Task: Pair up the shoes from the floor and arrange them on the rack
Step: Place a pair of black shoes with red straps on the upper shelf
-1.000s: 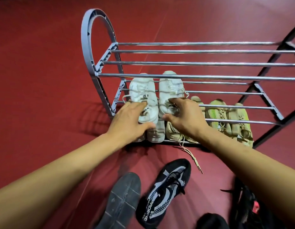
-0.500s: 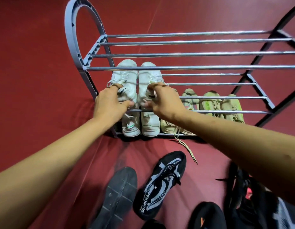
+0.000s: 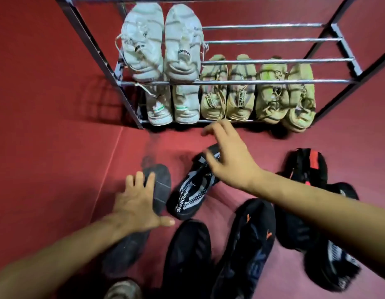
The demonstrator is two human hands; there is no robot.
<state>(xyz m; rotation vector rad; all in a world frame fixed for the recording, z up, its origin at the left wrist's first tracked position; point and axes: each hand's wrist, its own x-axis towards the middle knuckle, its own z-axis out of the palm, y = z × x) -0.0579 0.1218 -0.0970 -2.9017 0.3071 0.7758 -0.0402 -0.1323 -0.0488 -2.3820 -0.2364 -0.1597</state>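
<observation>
A metal shoe rack (image 3: 273, 82) stands ahead. A white pair (image 3: 161, 44) rests on its middle shelf. Below sit another white pair (image 3: 172, 106), a beige pair (image 3: 226, 100) and a yellow-green pair (image 3: 284, 98). On the floor lies a black-and-white patterned shoe (image 3: 191, 193), upright, and beside it a dark shoe turned sole-up (image 3: 159, 186). My left hand (image 3: 135, 203) lies spread over the sole-up shoe, fingers apart. My right hand (image 3: 228, 156) hovers open over the toe of the patterned shoe.
Several black shoes lie on the red floor near me: a plain black one (image 3: 187, 253), one with orange marks (image 3: 247, 240), one with a red patch (image 3: 306, 167) and a black-and-white one (image 3: 336, 260). A brownish shoe (image 3: 122, 290) shows at the bottom edge.
Both hands let go of the white pair on the middle shelf and dropped back to the floor shoes. The view has tilted down towards the floor.
</observation>
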